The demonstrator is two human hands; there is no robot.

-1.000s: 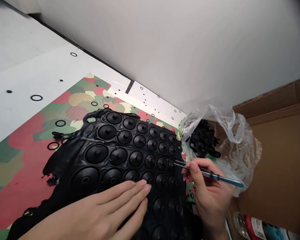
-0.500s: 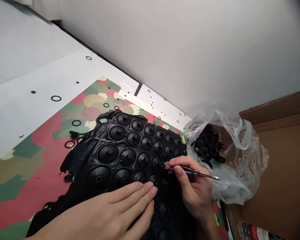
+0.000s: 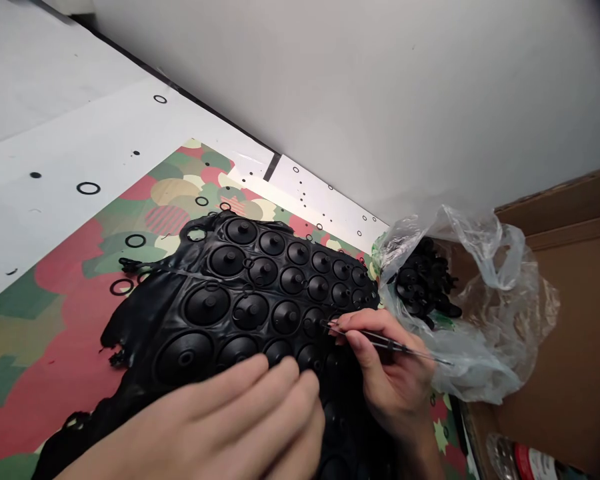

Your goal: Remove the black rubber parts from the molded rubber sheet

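A black moulded rubber sheet with rows of round domed parts lies on a red and green patterned mat. My left hand rests flat on the sheet's near part, fingers together and stretched out, holding it down. My right hand pinches thin metal tweezers, whose tips touch a small domed part near the sheet's right side.
A clear plastic bag with several loose black rubber parts stands to the right, against a brown cardboard box. Loose black rings lie scattered on the white tabletop and the mat. A white wall runs along the back.
My right hand moved the tweezers' tips leftwards onto the sheet. My left hand slid forward and now covers more of the sheet. The camera view shifted slightly.
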